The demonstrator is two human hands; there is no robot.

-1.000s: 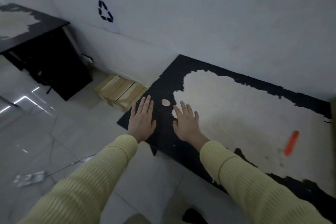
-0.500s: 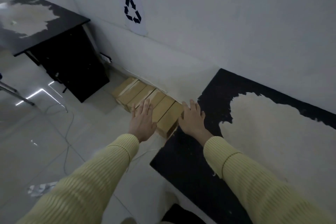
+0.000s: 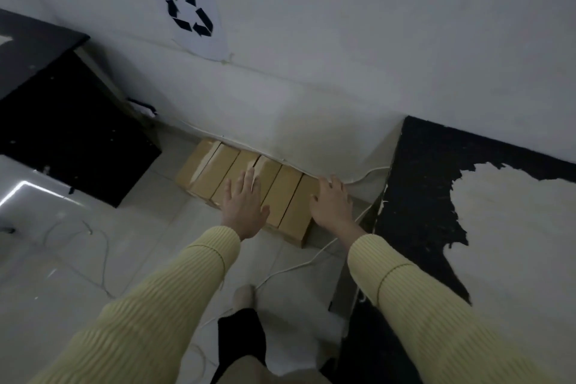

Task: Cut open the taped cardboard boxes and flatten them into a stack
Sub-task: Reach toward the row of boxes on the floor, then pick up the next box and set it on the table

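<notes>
Cardboard boxes [image 3: 282, 193]: about six, side by side in a tight row on the floor [image 3: 140, 243] against the wall [image 3: 311, 87], at 12 o'clock from the feet. All look shut and none are flattened, so I'd say the task is at its start.

Left grip [image 3: 244, 201] is open, fingers straight and spread, over the middle of the row. Can't tell if it's touching. Right grip [image 3: 330, 201] is at the 3 o'clock end of the row, fingers slightly bent over the end box. Can't tell if it has hold.

Step in hand, my read: pull one box off the row.

Doing it well:
- Take the end box, not a middle one. They're packed, so a middle pull likely drags the neighbours.
- Clamp both broad faces, lift straight up, then swing to the tabletop [image 3: 420, 181] at 3 o'clock.
- The white cable [image 3: 299, 265] runs just beside the end box at 5 o'clock. Don't snag it.
- No cutter in view. Find it before going at the tape.
</notes>
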